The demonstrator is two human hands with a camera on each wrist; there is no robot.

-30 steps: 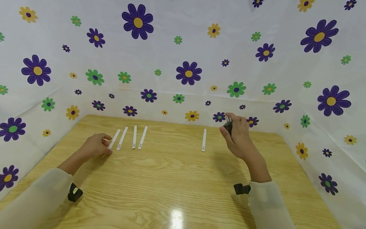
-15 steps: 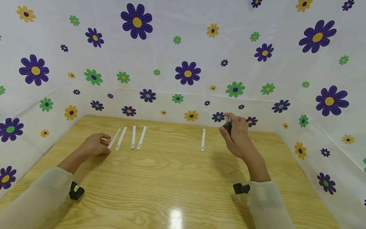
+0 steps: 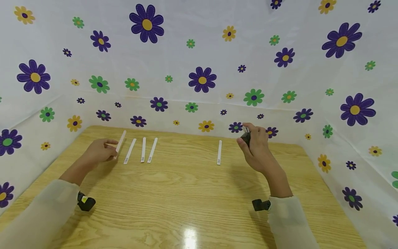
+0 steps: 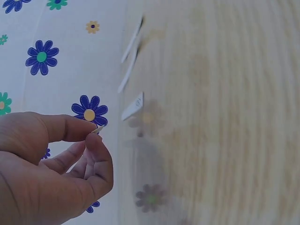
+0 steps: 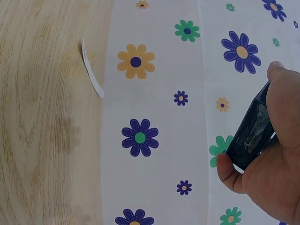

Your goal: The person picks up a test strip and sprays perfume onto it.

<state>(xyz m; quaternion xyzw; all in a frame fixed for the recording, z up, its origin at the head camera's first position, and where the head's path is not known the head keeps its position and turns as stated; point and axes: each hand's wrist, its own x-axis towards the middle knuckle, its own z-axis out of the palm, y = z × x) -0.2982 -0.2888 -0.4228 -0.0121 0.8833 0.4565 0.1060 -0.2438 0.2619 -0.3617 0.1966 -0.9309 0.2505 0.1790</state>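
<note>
My left hand (image 3: pixel 98 151) pinches the lower end of a white paper test strip (image 3: pixel 121 142) between thumb and index finger. The strip tilts up, off the table; the left wrist view shows its end (image 4: pixel 98 129) edge-on at the fingertips. Three similar strips, among them the nearest strip (image 3: pixel 130 151), lie just right of it. A lone strip (image 3: pixel 219 152) lies farther right, with small print at its near end. My right hand (image 3: pixel 260 152) holds a small black perfume bottle (image 3: pixel 246 139) above the table, the index finger at its clear-and-silver top. The palm partly hides the bottle (image 5: pixel 251 133).
The light wooden table (image 3: pixel 180 197) ends at a white flower-print cloth (image 3: pixel 174 52) hanging at the back and both sides. Black wrist cameras, such as the left one (image 3: pixel 86 203), sit at both sleeves. A light reflection shows near the front.
The left hand has lifted the leftmost strip, which lay flat a second ago, slightly up and away from the table. The right hand keeps its hold. The head view has shifted slightly.
</note>
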